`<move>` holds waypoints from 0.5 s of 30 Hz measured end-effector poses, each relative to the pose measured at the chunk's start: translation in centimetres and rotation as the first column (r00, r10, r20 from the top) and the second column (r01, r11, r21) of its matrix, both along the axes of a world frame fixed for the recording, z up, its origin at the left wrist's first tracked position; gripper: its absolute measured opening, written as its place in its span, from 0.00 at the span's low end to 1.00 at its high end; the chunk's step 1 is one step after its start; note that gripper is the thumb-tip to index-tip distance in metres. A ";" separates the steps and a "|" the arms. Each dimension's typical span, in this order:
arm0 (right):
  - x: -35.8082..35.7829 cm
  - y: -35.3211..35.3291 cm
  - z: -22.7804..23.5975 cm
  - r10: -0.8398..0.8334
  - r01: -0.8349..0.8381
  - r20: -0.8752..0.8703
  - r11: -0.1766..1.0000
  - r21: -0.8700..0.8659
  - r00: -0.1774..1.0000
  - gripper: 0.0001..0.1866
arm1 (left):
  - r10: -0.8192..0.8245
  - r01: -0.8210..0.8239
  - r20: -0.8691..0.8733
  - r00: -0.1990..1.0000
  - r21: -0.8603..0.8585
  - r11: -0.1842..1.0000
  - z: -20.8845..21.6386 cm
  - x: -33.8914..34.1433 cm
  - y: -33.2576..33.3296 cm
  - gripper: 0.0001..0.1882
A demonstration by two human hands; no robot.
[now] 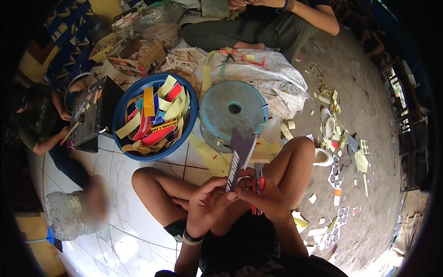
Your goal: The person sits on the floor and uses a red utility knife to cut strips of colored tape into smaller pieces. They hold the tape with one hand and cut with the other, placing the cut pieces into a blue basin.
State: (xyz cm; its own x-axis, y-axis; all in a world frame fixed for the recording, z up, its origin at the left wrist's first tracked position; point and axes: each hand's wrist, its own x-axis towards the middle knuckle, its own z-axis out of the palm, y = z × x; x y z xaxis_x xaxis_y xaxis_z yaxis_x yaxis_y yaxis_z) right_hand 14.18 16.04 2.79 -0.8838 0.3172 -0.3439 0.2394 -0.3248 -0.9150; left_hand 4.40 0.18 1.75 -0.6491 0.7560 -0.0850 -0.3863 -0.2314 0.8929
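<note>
Flooring, left and center: white tiled floor (pixel 152 205), laid with thin dark joints. Flooring, right: rough grey-brown ground (pixel 369 171). Right perimeter: dark wall (pixel 415 138), fitted with a bright window opening (pixel 399 97). Left side: low, black, box-shaped desk (pixel 109 102). Lower left: yellow surface (pixel 44 256), partly in shadow. Lighting: daylight; a glare patch (pixel 125 247) lies on the tiles, and the right perimeter is dim.

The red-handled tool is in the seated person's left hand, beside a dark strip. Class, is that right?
Not quite: the head view shows the red-handled tool in the right hand, not the left hand. It is indeed beside a dark strip.
</note>
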 end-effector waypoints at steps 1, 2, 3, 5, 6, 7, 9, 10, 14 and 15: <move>0.0 0.1 -0.1 -0.008 0.005 -0.027 0.994 -0.111 1.000 0.19 | 0.014 -0.014 0.034 0.999 0.003 1.000 -0.1 0.0 -0.1 0.14; 0.1 0.3 -0.1 -0.019 0.006 -0.054 0.975 -0.220 0.998 0.20 | 0.032 -0.033 0.067 0.997 0.014 0.999 -0.3 -0.1 -0.2 0.13; 0.2 0.3 -0.2 -0.032 0.012 -0.059 0.950 -0.313 0.998 0.20 | 0.024 -0.029 0.126 0.992 0.033 0.999 -0.6 -0.2 -0.3 0.12; 0.3 0.3 -0.2 -0.032 0.018 -0.118 0.993 -0.120 0.993 0.22 | 0.015 -0.040 0.242 0.970 0.099 0.994 -1.1 -0.6 -0.3 0.10; 0.4 0.2 -0.3 -0.026 0.025 -0.137 1.000 -0.014 0.990 0.23 | 0.028 -0.065 0.282 0.959 0.122 0.990 -1.2 -0.5 -0.2 0.09; 0.4 0.1 -0.3 -0.025 0.028 -0.175 1.000 0.014 0.984 0.23 | 0.054 -0.093 0.288 0.956 0.125 0.988 -1.4 -0.4 -0.2 0.09; 0.5 0.0 -0.5 -0.020 0.039 -0.252 0.997 0.071 0.967 0.22 | 0.100 -0.146 0.300 0.949 0.132 0.981 -1.5 -0.3 0.1 0.10; 0.3 -0.1 -0.7 -0.026 0.064 -0.298 0.991 0.120 0.954 0.21 | 0.116 -0.152 0.280 0.953 0.110 0.982 -1.5 -0.2 0.2 0.09; -0.3 -0.3 -1.6 0.007 0.107 -0.408 0.960 0.257 0.913 0.15 | 0.125 -0.134 0.201 0.972 0.031 0.990 -1.3 0.2 0.2 0.10; -0.3 -0.2 -1.8 0.022 0.116 -0.426 0.948 0.297 0.905 0.14 | 0.116 -0.121 0.184 0.976 0.017 0.992 -1.4 0.2 0.2 0.11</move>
State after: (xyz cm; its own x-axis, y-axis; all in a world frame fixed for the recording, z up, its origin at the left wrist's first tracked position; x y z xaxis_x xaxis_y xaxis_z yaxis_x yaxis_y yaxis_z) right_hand 13.85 15.84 1.01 -0.9036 0.3903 0.1764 -0.1964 -0.0115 -0.9805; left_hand 4.61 0.39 0.39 -0.7099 0.6781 -0.1901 -0.5100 -0.3088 0.8028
